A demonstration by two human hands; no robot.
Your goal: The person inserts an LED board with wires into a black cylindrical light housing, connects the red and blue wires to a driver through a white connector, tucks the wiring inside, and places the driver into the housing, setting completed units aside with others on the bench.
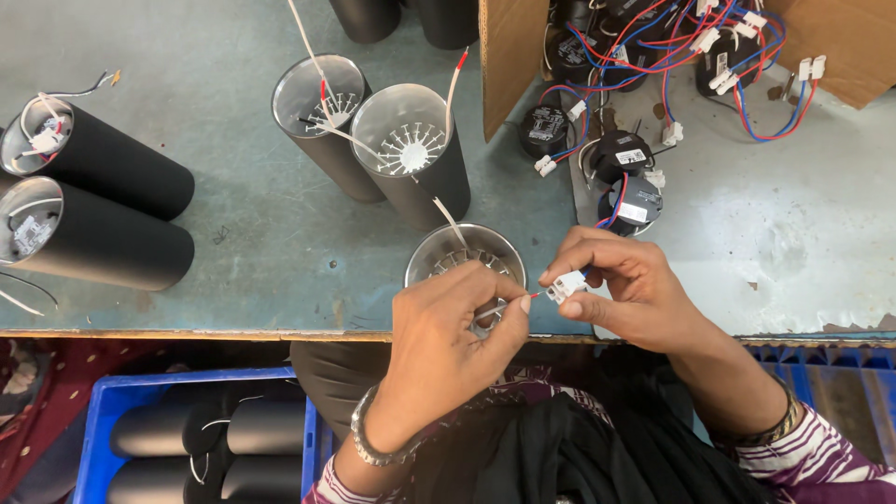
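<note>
At the far left, two black tubes are lying on their sides on the desk, and a blue crate of more tubes is sitting below the near edge. Further right, two open cans are standing upright with loose leads rising from them.

The left hand is pinching a thin white wire with a red tip, its grip clenched on the lead just short of the bare end. The wire is running back into the near can, which is standing at the desk's near edge, partly hidden by that hand. The right hand is grasping a small white connector between thumb and fingertips, just beside the wire tip.

To do this well, the wire is best held close to its tip so it is not bending, and the connector's opening turned square to it, I judge; pushing at a slant could fray the strands.

Both hands are working over the desk's near edge, so a dropped connector could fall into the lap. The near can is sitting close to that edge too. To the right, drivers with red and blue wires are crowding the far side beside a cardboard box; the bare desk to the near right is giving some elbow room.
</note>
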